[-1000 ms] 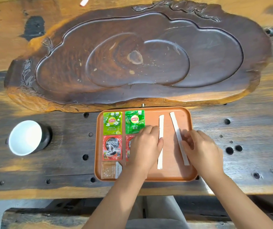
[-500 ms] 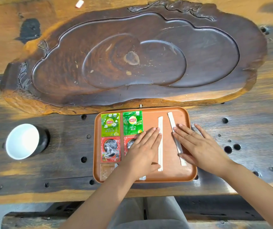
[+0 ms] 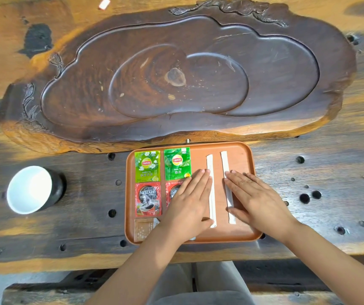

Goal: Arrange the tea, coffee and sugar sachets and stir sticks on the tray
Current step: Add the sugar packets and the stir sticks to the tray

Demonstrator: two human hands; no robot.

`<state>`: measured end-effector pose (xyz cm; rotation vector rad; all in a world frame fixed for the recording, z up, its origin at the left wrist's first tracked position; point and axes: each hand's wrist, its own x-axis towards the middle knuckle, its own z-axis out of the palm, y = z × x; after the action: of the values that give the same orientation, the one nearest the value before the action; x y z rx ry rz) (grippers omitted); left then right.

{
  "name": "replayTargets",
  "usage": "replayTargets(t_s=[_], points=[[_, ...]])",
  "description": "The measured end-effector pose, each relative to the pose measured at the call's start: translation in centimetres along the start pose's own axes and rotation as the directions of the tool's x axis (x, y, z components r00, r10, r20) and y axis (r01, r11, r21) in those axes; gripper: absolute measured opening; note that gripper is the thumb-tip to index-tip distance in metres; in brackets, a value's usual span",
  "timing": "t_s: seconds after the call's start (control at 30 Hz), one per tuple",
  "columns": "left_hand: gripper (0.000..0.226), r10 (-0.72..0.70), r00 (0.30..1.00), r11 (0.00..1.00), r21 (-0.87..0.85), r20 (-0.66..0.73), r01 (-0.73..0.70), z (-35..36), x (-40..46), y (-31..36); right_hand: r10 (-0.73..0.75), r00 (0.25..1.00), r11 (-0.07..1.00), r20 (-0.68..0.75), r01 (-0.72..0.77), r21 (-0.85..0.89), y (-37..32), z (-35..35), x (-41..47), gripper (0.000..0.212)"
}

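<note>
Am pressing both hands flat, fingers spread: left hand point(image 3: 189, 203) beside left stir stick point(image 3: 211, 190), right hand point(image 3: 258, 199) touching right stir stick point(image 3: 227, 186), on tray point(image 3: 246, 155).

1 head view, looking steeply down, close over tray point(image 3: 246, 148).

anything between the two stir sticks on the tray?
Nothing: in the head view, only bare tray shows between the left stir stick and right stir stick; left hand and right hand flank them.
</note>
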<state>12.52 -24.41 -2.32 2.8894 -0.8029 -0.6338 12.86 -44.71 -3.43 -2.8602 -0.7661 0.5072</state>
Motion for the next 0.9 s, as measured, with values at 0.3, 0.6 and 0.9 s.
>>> replayTargets(t_s=[0.3,0.6,0.9], points=[[0.094,0.005,1.000,1.000,0.000,-0.027,-0.005,0.4,-0.1,0.0,0.031,0.999,0.999,0.040,-0.032,0.022,0.1,-0.3,-0.4,0.066],[0.089,0.005,1.000,0.997,-0.081,-0.001,-0.005,-0.1,-0.1,-0.1,-0.012,1.000,0.999,0.004,0.012,0.042,0.2,-0.1,-0.4,0.065],[0.060,-0.163,0.934,0.979,-0.171,-0.317,0.113,-3.5,-2.8,-1.8,0.213,0.941,0.969,-0.263,-0.169,0.181,0.2,-2.1,-1.2,0.047]])
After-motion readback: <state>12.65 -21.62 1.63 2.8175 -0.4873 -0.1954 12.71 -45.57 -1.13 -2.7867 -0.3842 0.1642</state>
